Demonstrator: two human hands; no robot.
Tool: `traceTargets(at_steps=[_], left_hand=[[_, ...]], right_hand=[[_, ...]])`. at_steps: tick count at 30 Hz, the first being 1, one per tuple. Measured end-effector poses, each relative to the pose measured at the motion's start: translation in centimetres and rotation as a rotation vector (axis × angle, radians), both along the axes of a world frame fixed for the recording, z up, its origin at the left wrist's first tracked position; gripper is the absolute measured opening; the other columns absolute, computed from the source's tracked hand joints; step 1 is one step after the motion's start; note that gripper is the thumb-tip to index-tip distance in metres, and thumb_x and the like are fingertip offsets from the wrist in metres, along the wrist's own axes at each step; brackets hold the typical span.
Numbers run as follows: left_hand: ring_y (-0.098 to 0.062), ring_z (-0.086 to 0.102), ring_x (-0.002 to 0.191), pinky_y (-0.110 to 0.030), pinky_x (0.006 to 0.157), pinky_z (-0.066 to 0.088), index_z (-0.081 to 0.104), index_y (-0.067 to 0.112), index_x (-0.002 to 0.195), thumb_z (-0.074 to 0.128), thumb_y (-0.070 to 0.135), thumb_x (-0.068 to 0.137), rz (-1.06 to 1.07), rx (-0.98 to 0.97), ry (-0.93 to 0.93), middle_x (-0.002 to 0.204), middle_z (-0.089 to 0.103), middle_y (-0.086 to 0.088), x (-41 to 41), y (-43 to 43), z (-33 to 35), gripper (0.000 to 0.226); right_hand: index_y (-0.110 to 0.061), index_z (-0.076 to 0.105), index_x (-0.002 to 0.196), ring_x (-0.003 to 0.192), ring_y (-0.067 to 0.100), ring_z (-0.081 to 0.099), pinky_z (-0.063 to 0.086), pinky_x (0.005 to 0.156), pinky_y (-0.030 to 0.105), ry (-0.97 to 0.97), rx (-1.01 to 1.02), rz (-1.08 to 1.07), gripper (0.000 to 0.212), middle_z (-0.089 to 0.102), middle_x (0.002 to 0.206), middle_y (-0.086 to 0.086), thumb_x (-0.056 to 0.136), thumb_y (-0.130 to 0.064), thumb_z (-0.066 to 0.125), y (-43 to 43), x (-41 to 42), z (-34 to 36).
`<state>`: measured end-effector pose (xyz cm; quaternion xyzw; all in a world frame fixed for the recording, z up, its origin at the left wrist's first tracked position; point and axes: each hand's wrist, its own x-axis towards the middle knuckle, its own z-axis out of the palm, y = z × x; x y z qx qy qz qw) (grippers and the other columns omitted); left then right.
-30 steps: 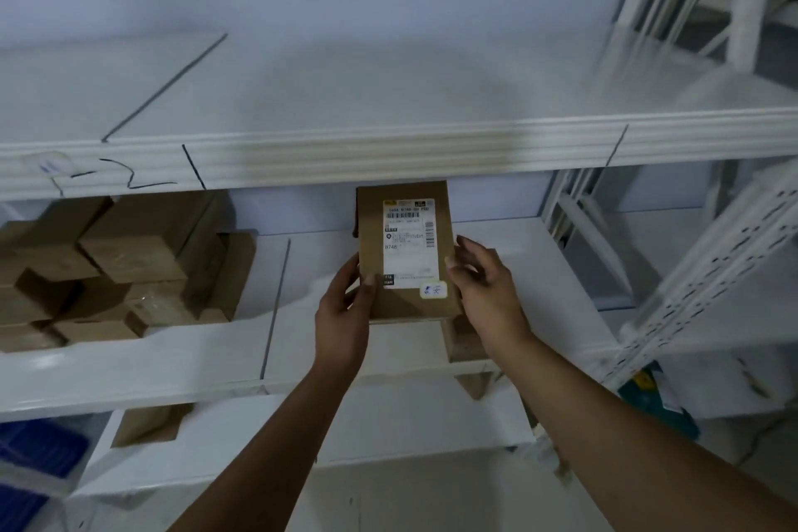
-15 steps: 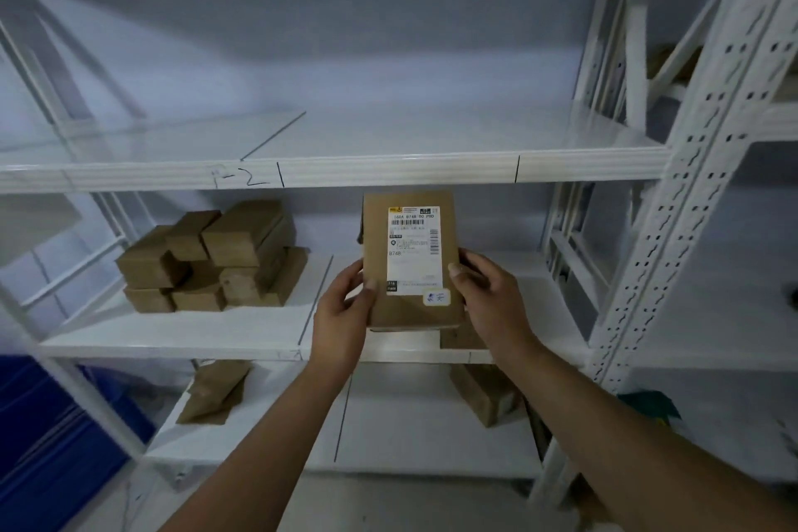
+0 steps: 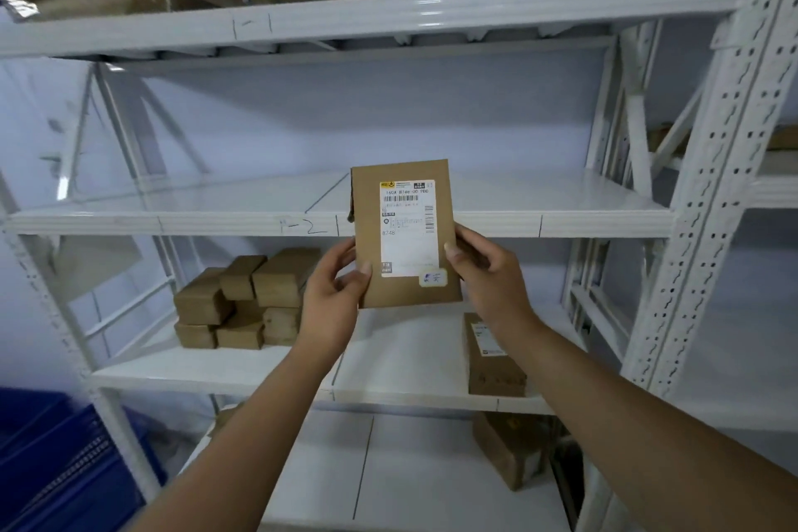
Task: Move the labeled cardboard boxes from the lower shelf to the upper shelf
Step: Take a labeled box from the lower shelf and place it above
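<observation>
Box [image 3: 406, 289]: upright, label facing out, level with the upper shelf [image 3: 604, 222] edge.
Left hand [image 3: 334, 298]: grip on box's left edge.
Right hand [image 3: 490, 276]: grip on its right edge.

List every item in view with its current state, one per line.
labeled box: upright, held in the air, label toward the camera
left hand: gripping the box's left edge
right hand: gripping the box's right edge
shelf marked 2: bare
stacked boxes: piled on the shelf below
box with a label: resting on that shelf, at the right
</observation>
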<state>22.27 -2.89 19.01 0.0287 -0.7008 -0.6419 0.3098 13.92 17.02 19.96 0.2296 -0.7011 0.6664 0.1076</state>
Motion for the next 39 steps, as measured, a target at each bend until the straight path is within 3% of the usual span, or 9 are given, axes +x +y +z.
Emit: traceTargets(at_steps=[3, 8, 11, 15, 24, 28, 32, 35, 39], left_hand=[[0.015, 0.071, 0.097, -0.005, 0.074, 0.055, 0.061, 0.011, 0.143, 0.061, 0.002, 0.103, 0.043, -0.018, 0.015, 0.135, 0.069, -0.002, 1.5, -3.4, 1.2, 0.041], [0.002, 0.069, 0.109, -0.009, 0.073, 0.059, 0.058, 0.021, 0.147, 0.062, 0.009, 0.104, 0.122, -0.035, 0.019, 0.13, 0.068, 0.008, 4.3, -10.4, 3.2, 0.045], [0.018, 0.069, 0.093, -0.007, 0.068, 0.057, 0.056, 0.021, 0.147, 0.059, 0.008, 0.105, 0.193, -0.081, 0.02, 0.134, 0.064, 0.009, 5.7, -15.2, 4.4, 0.045], [0.002, 0.067, 0.115, -0.032, 0.098, 0.06, 0.052, 0.028, 0.149, 0.061, 0.014, 0.103, 0.277, -0.149, 0.013, 0.146, 0.063, 0.01, 7.2, -21.5, 5.1, 0.048], [-0.019, 0.062, 0.134, -0.048, 0.109, 0.055, 0.05, 0.031, 0.151, 0.058, 0.01, 0.104, 0.387, -0.156, -0.004, 0.149, 0.062, 0.011, 4.6, -34.6, 4.4, 0.052], [-0.02, 0.064, 0.132, -0.049, 0.109, 0.055, 0.053, 0.035, 0.147, 0.06, 0.009, 0.103, 0.421, -0.158, 0.013, 0.145, 0.063, 0.014, 1.9, -39.8, 4.6, 0.052], [-0.021, 0.064, 0.131, -0.05, 0.11, 0.054, 0.052, 0.033, 0.149, 0.06, 0.008, 0.103, 0.463, -0.174, 0.012, 0.14, 0.063, 0.015, -0.5, -44.3, 5.8, 0.053], [-0.018, 0.064, 0.128, -0.048, 0.112, 0.052, 0.052, 0.028, 0.15, 0.059, 0.005, 0.103, 0.479, -0.18, 0.028, 0.135, 0.064, 0.016, -2.2, -48.0, 6.9, 0.052], [-0.015, 0.062, 0.129, -0.046, 0.115, 0.05, 0.053, 0.031, 0.147, 0.058, 0.003, 0.103, 0.486, -0.187, 0.019, 0.132, 0.064, 0.021, -4.1, -52.6, 7.5, 0.052]], right_hand=[[-0.024, 0.067, 0.147, 0.131, 0.013, 0.07, 0.059, 0.11, 0.045, 0.016, -0.04, 0.036, 0.048, 0.075, 0.14, -0.007, 0.1, -0.031, 0.069, -4.0, 0.8, 1.0], [-0.025, 0.071, 0.143, 0.129, 0.012, 0.072, 0.056, 0.113, 0.047, 0.032, -0.095, 0.105, 0.056, 0.078, 0.136, -0.009, 0.089, -0.041, 0.068, -11.9, 1.9, 2.7], [-0.023, 0.068, 0.146, 0.128, 0.011, 0.072, 0.057, 0.112, 0.047, 0.065, -0.082, 0.154, 0.05, 0.076, 0.139, -0.009, 0.096, -0.03, 0.067, -17.3, 2.5, 3.6], [-0.027, 0.059, 0.155, 0.138, 0.018, 0.066, 0.06, 0.108, 0.05, 0.112, -0.021, 0.223, 0.051, 0.07, 0.149, -0.004, 0.104, -0.028, 0.064, -24.2, 2.9, 4.4], [-0.035, 0.054, 0.157, 0.138, 0.017, 0.066, 0.062, 0.101, 0.045, 0.134, 0.028, 0.239, 0.055, 0.066, 0.152, -0.006, 0.103, -0.031, 0.066, -37.7, 1.0, 4.6], [-0.035, 0.054, 0.156, 0.131, 0.012, 0.068, 0.06, 0.092, 0.025, 0.147, 0.03, 0.267, 0.054, 0.065, 0.153, -0.007, 0.103, -0.029, 0.066, -43.0, -2.2, 4.8], [-0.038, 0.052, 0.156, 0.137, 0.016, 0.067, 0.062, 0.095, 0.036, 0.132, 0.054, 0.267, 0.057, 0.065, 0.153, -0.007, 0.102, -0.032, 0.068, -48.3, -5.1, 5.9], [-0.028, 0.056, 0.155, 0.137, 0.015, 0.066, 0.057, 0.111, 0.047, 0.099, 0.055, 0.263, 0.059, 0.069, 0.149, -0.004, 0.099, -0.036, 0.071, -52.0, -7.1, 6.8], [-0.026, 0.069, 0.144, 0.12, 0.005, 0.068, 0.056, 0.114, 0.042, 0.116, 0.09, 0.268, 0.046, 0.075, 0.136, -0.011, 0.098, -0.036, 0.072, -56.3, -9.0, 7.0]])
